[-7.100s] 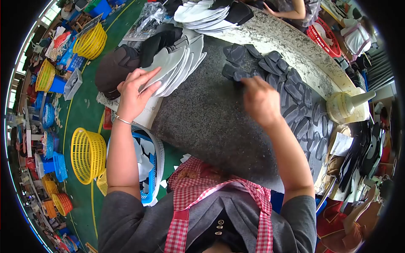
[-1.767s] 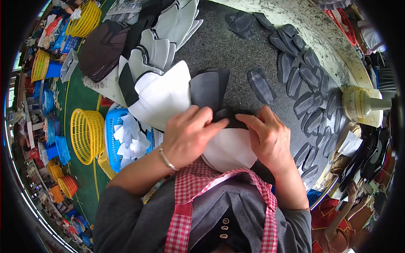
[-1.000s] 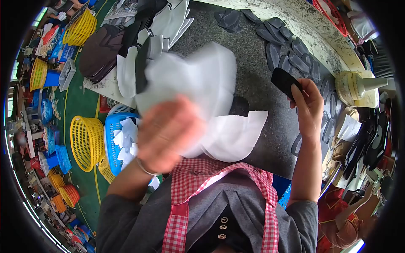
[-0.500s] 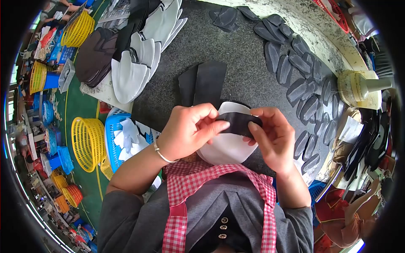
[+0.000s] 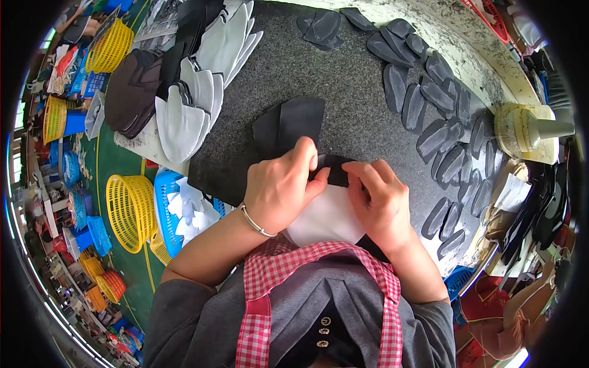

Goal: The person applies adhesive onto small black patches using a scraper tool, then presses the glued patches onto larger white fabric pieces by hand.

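Note:
A small dark curved piece [image 5: 333, 174] lies along the far edge of a white shoe-upper-like piece [image 5: 325, 214] in front of my chest. My left hand [image 5: 276, 187] is closed at the dark piece's left end, with its thumb against it. My right hand [image 5: 380, 199] pinches the right end, its other fingers curled under and partly hidden. Just beyond my left hand, flat black panels [image 5: 300, 119] overlap on the dark tabletop [image 5: 245, 98].
Stacks of white pieces [image 5: 181, 122] and dark brown pieces [image 5: 129, 92] lie at the left. Many small dark oval pieces [image 5: 451, 156] spread across the right side. A cream container with a spout [image 5: 515, 129] stands at the right edge. Yellow baskets [image 5: 132, 214] stand left.
The dark piece has moved slightly away from me, to the white piece's far edge. My hands have turned over it, with knuckles now upward; my right hand shifted left.

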`<state>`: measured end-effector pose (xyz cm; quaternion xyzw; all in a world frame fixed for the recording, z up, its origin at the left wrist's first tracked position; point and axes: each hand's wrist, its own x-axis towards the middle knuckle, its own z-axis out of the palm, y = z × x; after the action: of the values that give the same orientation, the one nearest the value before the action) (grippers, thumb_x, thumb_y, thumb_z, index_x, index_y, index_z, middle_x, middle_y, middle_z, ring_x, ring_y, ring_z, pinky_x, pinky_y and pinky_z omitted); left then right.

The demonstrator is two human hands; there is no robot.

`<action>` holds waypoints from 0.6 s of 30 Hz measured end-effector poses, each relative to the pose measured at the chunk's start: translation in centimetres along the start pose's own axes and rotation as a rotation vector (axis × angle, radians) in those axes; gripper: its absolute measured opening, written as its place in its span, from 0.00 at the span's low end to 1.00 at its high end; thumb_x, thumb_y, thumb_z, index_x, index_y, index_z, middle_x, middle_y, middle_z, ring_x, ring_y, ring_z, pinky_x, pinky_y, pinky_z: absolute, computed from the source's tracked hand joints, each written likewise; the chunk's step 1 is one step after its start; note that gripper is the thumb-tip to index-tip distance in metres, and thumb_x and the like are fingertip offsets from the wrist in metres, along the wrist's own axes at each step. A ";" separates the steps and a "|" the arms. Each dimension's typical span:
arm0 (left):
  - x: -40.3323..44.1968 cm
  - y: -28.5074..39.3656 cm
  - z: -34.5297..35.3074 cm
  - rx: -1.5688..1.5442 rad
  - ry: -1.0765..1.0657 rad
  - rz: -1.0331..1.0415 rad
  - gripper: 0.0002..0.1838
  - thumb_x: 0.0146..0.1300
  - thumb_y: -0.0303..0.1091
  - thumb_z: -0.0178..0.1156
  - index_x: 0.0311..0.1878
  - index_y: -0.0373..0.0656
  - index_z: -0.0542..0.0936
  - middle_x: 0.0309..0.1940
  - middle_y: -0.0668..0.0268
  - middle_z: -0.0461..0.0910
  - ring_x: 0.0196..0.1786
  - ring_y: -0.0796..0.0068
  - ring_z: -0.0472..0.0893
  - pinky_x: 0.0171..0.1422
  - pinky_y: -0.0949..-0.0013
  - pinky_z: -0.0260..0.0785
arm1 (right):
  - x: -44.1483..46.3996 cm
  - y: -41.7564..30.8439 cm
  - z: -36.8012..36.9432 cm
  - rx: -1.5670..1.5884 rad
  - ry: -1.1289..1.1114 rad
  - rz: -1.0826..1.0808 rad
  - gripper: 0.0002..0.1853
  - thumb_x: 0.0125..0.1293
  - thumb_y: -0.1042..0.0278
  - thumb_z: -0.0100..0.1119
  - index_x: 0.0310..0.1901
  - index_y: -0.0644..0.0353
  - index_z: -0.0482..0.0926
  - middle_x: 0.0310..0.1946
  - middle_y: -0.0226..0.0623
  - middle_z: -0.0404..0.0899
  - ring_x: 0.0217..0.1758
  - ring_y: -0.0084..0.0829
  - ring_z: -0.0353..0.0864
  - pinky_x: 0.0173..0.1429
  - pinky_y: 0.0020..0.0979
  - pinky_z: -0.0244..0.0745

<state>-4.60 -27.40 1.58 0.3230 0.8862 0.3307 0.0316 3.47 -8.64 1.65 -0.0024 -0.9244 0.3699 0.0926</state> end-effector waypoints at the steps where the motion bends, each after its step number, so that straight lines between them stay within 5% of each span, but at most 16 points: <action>1: 0.2 -0.3 0.1 0.027 0.068 0.127 0.08 0.59 0.27 0.71 0.40 0.47 0.82 0.23 0.67 0.76 0.25 0.64 0.81 0.27 0.60 0.70 | 0.0 0.0 0.0 -0.041 -0.011 -0.016 0.15 0.63 0.77 0.68 0.52 0.52 0.86 0.32 0.35 0.76 0.26 0.40 0.83 0.28 0.41 0.80; 5: -0.5 -0.3 -1.3 0.216 -0.039 0.314 0.15 0.54 0.25 0.71 0.45 0.52 0.88 0.30 0.72 0.72 0.36 0.70 0.80 0.33 0.66 0.71 | -0.1 -0.1 -1.2 -0.221 -0.090 -0.046 0.19 0.59 0.76 0.69 0.53 0.51 0.89 0.32 0.34 0.76 0.29 0.37 0.84 0.29 0.39 0.80; 6: -0.8 -0.3 -2.2 0.250 -0.127 0.263 0.15 0.54 0.23 0.70 0.45 0.51 0.89 0.34 0.72 0.75 0.41 0.68 0.80 0.43 0.64 0.73 | 0.0 -0.2 -1.9 -0.267 -0.119 -0.044 0.19 0.58 0.76 0.70 0.52 0.50 0.89 0.31 0.33 0.76 0.30 0.36 0.84 0.30 0.39 0.81; 9: -1.4 -2.2 -4.2 0.067 0.053 0.252 0.15 0.53 0.21 0.69 0.45 0.45 0.87 0.42 0.64 0.79 0.48 0.60 0.81 0.56 0.57 0.73 | 1.3 0.7 -3.5 -0.144 -0.122 -0.119 0.19 0.55 0.76 0.70 0.50 0.51 0.91 0.30 0.33 0.78 0.34 0.37 0.85 0.35 0.39 0.82; 13: -3.8 -7.3 -8.3 0.317 0.415 -0.065 0.35 0.50 0.20 0.69 0.65 0.40 0.71 0.58 0.51 0.80 0.65 0.44 0.79 0.77 0.49 0.63 | 5.7 2.4 -4.9 -0.555 0.183 -0.259 0.10 0.60 0.76 0.70 0.44 0.58 0.88 0.38 0.33 0.85 0.43 0.39 0.82 0.42 0.40 0.81; 14: -5.2 -9.2 -8.8 0.407 0.353 -0.166 0.39 0.53 0.22 0.70 0.69 0.41 0.64 0.68 0.43 0.75 0.68 0.39 0.77 0.79 0.49 0.63 | 6.6 2.9 -4.8 -0.658 0.183 -0.298 0.10 0.60 0.76 0.69 0.44 0.58 0.88 0.39 0.34 0.84 0.46 0.38 0.81 0.44 0.39 0.81; 17: -7.5 -13.9 -9.2 0.135 0.280 -0.176 0.35 0.57 0.22 0.68 0.67 0.40 0.66 0.72 0.42 0.75 0.66 0.40 0.79 0.78 0.52 0.66 | 8.5 4.7 -3.5 -0.868 0.057 -0.326 0.09 0.59 0.75 0.66 0.41 0.59 0.85 0.40 0.34 0.82 0.50 0.37 0.81 0.48 0.38 0.80; 18: -7.6 -14.2 -9.2 0.092 0.358 -0.137 0.27 0.60 0.22 0.66 0.63 0.39 0.73 0.69 0.45 0.79 0.61 0.45 0.83 0.72 0.54 0.72 | 8.7 4.9 -3.2 -0.922 -0.010 -0.315 0.08 0.58 0.74 0.65 0.41 0.59 0.84 0.40 0.34 0.82 0.51 0.37 0.80 0.49 0.37 0.80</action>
<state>-8.92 -45.20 -1.07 0.1989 0.9118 0.3390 -0.1188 -4.84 -2.26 1.99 0.0986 -0.9816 -0.0964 0.1321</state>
